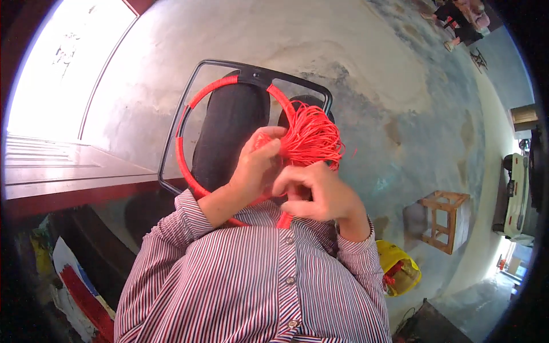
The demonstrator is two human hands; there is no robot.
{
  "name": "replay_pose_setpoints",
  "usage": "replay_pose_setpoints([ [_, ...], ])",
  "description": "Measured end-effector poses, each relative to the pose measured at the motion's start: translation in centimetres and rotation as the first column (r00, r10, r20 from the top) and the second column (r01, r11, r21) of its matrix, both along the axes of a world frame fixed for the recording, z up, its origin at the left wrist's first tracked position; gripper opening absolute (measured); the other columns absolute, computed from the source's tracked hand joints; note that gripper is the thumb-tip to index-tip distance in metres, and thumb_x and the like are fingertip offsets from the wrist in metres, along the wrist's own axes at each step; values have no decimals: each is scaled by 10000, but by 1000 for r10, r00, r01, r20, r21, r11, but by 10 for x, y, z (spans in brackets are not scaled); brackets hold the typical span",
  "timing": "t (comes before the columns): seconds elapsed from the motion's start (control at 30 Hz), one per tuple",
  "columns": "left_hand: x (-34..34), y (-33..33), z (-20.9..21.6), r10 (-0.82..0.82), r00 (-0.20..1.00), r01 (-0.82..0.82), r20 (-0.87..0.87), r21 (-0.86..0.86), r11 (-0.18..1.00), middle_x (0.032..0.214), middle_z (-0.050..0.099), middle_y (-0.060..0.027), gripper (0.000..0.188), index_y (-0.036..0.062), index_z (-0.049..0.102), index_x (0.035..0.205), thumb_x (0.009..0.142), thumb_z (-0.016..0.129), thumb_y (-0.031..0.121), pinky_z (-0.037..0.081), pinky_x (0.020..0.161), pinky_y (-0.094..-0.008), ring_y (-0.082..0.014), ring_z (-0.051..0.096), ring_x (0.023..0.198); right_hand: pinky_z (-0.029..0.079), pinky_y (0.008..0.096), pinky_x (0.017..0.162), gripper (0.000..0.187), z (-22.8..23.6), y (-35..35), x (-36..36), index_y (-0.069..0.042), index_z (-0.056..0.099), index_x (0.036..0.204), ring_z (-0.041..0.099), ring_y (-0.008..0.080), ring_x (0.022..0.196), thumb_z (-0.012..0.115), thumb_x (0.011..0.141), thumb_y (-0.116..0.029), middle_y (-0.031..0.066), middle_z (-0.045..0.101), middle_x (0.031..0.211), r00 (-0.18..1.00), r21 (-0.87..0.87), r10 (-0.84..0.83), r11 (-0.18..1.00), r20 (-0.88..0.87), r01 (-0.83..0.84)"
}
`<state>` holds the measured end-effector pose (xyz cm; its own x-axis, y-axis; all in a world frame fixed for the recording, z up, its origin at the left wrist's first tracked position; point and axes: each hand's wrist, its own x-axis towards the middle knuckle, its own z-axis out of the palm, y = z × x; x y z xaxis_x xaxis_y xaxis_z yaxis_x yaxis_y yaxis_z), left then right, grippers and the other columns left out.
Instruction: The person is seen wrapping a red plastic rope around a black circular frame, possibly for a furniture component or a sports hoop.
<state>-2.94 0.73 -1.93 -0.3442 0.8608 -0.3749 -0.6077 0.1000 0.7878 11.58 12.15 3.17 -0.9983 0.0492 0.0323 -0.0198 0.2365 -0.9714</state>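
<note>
Across my lap lies a racket-like black metal frame (pixel 255 75) with a ring (pixel 183 161) in its middle. Red cord is wound tightly over most of the ring, while short stretches of bare black show near the top and upper left. A thick bundle of loose red cord (pixel 314 134) fans out at the ring's right side. My left hand (pixel 254 163) is closed around the gathered part of the bundle. Just below it, my right hand (pixel 323 191) has its fingers curled and pinches red cord near the ring. Part of the ring is hidden behind both hands.
A small wooden stool (pixel 446 220) stands on the floor to the right. Near my right elbow is a yellow bag (pixel 398 267) with red material inside. At the left is a pale panelled surface (pixel 74 168). A person (pixel 463 20) sits far off at the upper right.
</note>
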Motion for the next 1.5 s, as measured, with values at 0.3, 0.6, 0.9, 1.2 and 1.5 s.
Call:
replay_pose_setpoints([
  [0.3, 11, 11, 14, 62, 913, -34, 404, -77, 996, 1027, 635, -79, 216, 17, 532, 1128, 939, 437, 62, 527, 815, -312, -186, 637, 899, 444, 219, 585, 91, -45, 30, 46, 7, 640, 864, 548, 60, 630, 607, 863, -78, 5, 630, 722, 635, -248, -753, 591, 174, 768],
  [0.6, -2, 3, -3, 106, 987, -76, 120, -238, 968, 676, 511, 41, 78, 116, 573, 908, 895, 564, 193, 435, 588, -257, -87, 467, 590, 442, 198, 593, 53, -35, 23, 40, -16, 642, 887, 526, 50, 639, 641, 847, -50, 11, 621, 806, 587, -440, -794, 475, 158, 762],
  [0.9, 13, 16, 13, 163, 967, -143, 194, -111, 983, 945, 654, -43, 183, 58, 605, 1074, 930, 549, 156, 511, 745, -319, -157, 622, 832, 454, 313, 655, 144, -64, 10, 20, -17, 653, 875, 609, 217, 698, 676, 783, -126, 73, 625, 767, 736, 282, -670, 690, -100, 666],
  [1.2, 3, 10, 4, -132, 947, 152, 293, -46, 987, 1025, 657, -69, 254, -2, 582, 1124, 977, 462, 168, 499, 856, -313, -162, 638, 906, 465, 360, 721, 228, -60, 27, 27, -34, 657, 888, 618, 276, 849, 695, 729, -193, 102, 601, 938, 810, 465, -583, 699, -68, 543],
  [1.5, -4, 9, 16, -304, 943, 315, 135, -71, 946, 1000, 634, -66, 320, 3, 453, 1246, 945, 481, 107, 528, 544, -263, -143, 641, 705, 424, 360, 726, 284, -27, 32, 107, -82, 538, 864, 521, 202, 771, 664, 649, -217, 36, 534, 797, 593, -829, -751, 507, -290, 237],
])
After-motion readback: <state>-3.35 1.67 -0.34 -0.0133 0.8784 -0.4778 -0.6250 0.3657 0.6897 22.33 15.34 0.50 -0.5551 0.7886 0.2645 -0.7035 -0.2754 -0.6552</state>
